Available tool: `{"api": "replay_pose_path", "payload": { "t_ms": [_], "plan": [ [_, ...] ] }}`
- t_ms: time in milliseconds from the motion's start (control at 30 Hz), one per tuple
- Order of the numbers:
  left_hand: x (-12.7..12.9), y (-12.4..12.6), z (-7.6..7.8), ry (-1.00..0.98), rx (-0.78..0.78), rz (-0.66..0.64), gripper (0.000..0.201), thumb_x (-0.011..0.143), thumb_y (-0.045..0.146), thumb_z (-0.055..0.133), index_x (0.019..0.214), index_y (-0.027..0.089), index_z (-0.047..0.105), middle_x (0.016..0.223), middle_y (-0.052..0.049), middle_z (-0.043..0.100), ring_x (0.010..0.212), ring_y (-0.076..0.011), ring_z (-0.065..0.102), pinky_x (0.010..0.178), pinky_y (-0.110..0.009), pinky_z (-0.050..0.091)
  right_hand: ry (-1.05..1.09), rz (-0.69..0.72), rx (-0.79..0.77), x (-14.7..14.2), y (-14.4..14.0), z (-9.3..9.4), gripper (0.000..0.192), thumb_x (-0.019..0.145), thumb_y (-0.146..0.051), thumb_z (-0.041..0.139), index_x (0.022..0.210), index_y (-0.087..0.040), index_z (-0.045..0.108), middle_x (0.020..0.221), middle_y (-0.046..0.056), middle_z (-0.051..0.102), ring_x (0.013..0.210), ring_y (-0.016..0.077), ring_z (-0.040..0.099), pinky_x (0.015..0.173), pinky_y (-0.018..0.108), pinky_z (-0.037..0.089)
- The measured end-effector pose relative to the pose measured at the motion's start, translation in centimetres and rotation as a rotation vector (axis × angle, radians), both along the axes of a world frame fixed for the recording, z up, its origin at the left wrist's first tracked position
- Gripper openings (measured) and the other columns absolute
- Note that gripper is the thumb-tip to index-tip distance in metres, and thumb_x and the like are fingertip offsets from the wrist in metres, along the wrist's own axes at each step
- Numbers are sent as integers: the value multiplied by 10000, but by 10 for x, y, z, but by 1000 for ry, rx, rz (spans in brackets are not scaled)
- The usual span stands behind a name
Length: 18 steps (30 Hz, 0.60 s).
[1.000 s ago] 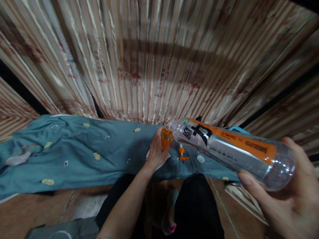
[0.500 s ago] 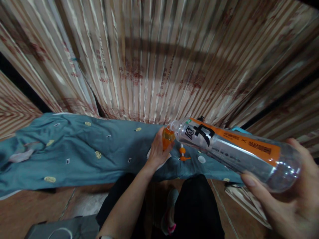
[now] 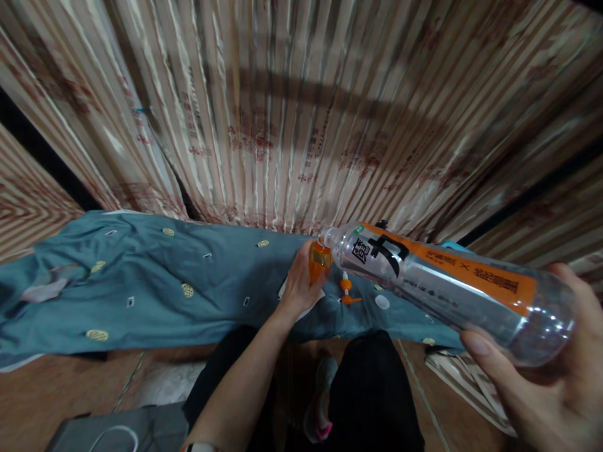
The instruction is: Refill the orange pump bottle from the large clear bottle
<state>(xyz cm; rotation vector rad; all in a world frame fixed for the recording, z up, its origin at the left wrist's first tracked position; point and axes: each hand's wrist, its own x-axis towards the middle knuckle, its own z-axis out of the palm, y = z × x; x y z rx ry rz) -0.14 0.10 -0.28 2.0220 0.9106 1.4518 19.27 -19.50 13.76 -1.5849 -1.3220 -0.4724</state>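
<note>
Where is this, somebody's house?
Probably a room at home. Long striped curtains hang behind, a teal sheet with small patterns lies spread like bedding, and the floor looks tiled.

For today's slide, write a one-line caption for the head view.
Right hand tips a clear bottle toward a small orange bottle held by the left hand over teal cloth.

The bottle (image 3: 447,282) was clear, glossy plastic, smooth, with a shiny printed film label in orange, silver and black. The small bottle (image 3: 318,260) looked like translucent orange plastic, glossy. The pump (image 3: 346,291) was orange and white plastic. The cloth (image 3: 155,282) was matt teal fabric, softly wrinkled. The curtain (image 3: 292,107) was satiny striped cloth with a sheen. The floor (image 3: 56,389) looked smooth, dull reddish tile.
</note>
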Motion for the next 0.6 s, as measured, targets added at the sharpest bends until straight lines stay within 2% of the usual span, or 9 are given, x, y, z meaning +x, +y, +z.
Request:
{"api": "replay_pose_path", "payload": {
  "t_ms": [200,400,600],
  "plan": [
    [-1,0,1,-1,-11,-17,734,977,626,456,1535,187,272,1506,-198,507,1401,-314,514,1155,-528,429,-32,50,13,2,1,1,1018,646,-588,866,1541,-320,462,1455,105,553,1192,402,626,1039,631,501],
    [-2,-1,3,6,-4,-19,738,978,643,435,1533,190,262,1508,-199,500,1401,-316,512,1148,-526,434,-119,38,25,7,2,4,1037,644,-635,850,1545,-297,462,1426,120,573,1208,422,604,1080,658,441],
    [-3,-3,5,17,-21,-25,729,982,626,446,1525,171,271,1489,-209,510,1391,-314,518,1143,-511,437,-82,50,23,6,4,5,1042,624,-625,868,1534,-299,479,1385,126,599,1119,405,647,1004,642,506]
  ]
}}
